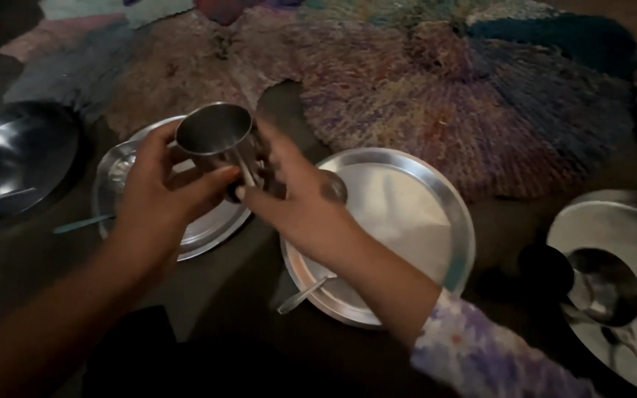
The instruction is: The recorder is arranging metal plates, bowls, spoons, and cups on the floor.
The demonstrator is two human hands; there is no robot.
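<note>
Nearest: both forearms reach in from the bottom edge, the right one w/ a tie-dye sleeve cuff (481,354). Left hand (158,193) comes up from lower left, fingers curled round the side of a steel cup (219,144), thumb pressed on its front. Right hand (296,203) crosses in from lower right, fingers half closed on the cup's other side, fingertips meeting the left thumb. So both hands grip the cup, held tilted w/ its open mouth facing the camera, above the gap between two steel plates.

Under the right wrist: a round steel plate (407,214), a spoon handle (304,293) sticking out over its near rim. Behind the left hand: a 2nd plate (116,177), a thin teal stick (82,222) just beside it.

Far right: a plate w/ a small bowl (606,284) on it. Far left: more steel dishes (16,158), dim. Beyond: a round woven mat (466,103), purple and blue. No labels or signs legible.
</note>
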